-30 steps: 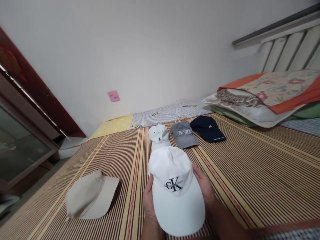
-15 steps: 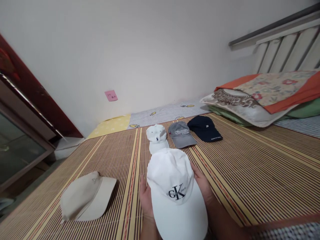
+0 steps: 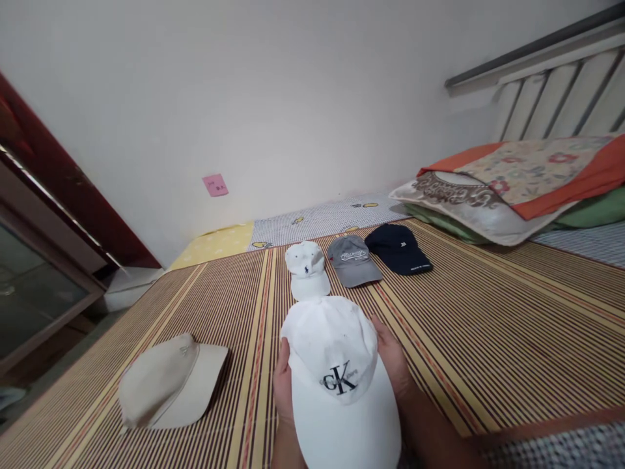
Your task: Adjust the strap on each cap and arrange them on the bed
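A white cap with a dark CK logo [image 3: 336,378] is held low in front of me, brim toward me. My left hand [image 3: 282,385] grips its left side and my right hand [image 3: 390,359] grips its right side; most of each hand is hidden behind the crown. Beyond it, three caps lie in a row on the striped bamboo mat [image 3: 488,326]: a small white cap [image 3: 306,268], a grey cap [image 3: 351,259] and a navy cap [image 3: 398,247]. A beige cap [image 3: 168,381] lies alone on the mat to my left.
Stacked pillows and a folded blanket [image 3: 508,189] sit at the far right by a slatted headboard [image 3: 561,98]. A plain wall with a pink note [image 3: 215,185] runs behind. A dark red cabinet with glass [image 3: 39,260] stands at the left, past the mat's edge.
The white CK cap has dropped slightly lower and nearer to me in both hands. The other caps have not moved; the view has shifted a little.
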The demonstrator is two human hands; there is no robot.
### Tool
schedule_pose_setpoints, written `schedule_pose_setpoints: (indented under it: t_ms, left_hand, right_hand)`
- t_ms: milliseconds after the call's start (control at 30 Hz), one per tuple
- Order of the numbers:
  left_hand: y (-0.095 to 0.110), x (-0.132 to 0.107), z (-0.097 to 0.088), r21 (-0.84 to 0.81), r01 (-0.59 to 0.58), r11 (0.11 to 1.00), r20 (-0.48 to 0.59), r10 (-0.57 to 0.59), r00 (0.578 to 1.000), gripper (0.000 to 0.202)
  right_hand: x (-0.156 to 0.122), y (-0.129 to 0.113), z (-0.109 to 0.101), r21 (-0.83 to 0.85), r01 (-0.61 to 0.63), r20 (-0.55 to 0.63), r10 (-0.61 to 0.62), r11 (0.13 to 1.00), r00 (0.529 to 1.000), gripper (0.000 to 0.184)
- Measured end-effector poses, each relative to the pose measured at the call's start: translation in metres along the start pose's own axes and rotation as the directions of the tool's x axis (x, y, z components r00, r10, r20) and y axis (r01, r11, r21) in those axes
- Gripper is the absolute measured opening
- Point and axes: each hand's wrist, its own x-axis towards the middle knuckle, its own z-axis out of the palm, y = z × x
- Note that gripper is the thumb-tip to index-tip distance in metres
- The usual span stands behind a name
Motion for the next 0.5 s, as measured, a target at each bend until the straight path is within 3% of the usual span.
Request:
schedule_pose_setpoints:
  t_ms: [300,500]
  left_hand:
    - [-0.002,0.001,0.004,0.023,-0.005,1.000,-0.025,0.005,1.000,0.044]
    - [-0.001,0.001,0.002,-0.004,0.010,1.000,0.000,-0.010,1.000,0.049]
  right_hand:
    - [0.001,-0.010,-0.008,-0.021,0.068,-0.083,-0.069,0.997,0.994,0.056]
    - [0.002,-0.013,-0.006,-0.058,0.074,-0.039,-0.077,0.996,0.996,0.057]
